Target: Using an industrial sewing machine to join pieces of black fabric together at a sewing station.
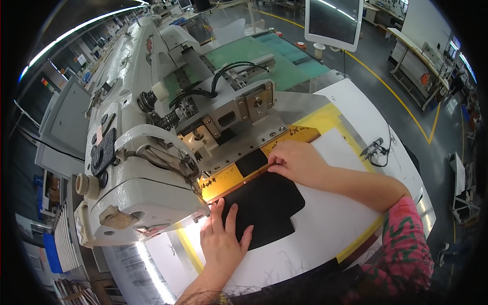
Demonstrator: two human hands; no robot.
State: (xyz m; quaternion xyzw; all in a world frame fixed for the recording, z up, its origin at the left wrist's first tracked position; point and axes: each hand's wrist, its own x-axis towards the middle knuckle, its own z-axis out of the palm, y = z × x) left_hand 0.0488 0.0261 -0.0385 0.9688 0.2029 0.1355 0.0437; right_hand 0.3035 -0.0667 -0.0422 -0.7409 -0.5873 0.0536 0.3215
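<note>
A flat black piece (pixel 267 208), apparently fabric, lies on a white sheet under the sewing machine's work area. Its far edge runs along a yellow template strip (pixel 227 179) clamped beneath a metal bar. My left hand (pixel 222 241) lies flat with fingers apart, its fingertips on the piece's left edge close to the machine head (pixel 137 195). At the far edge of the piece, my right hand (pixel 295 161) has its fingers curled together in a pinch on that edge, beside a dark opening in the strip. The exact grip under those fingers is partly hidden.
Thread snips (pixel 375 148) with dark thread lie on the white sheet (pixel 333 203) to the right. Yellow tape (pixel 358 239) edges the sheet. A green table surface (pixel 254 57) and a monitor (pixel 333 23) stand beyond. The machine's arm fills the left side.
</note>
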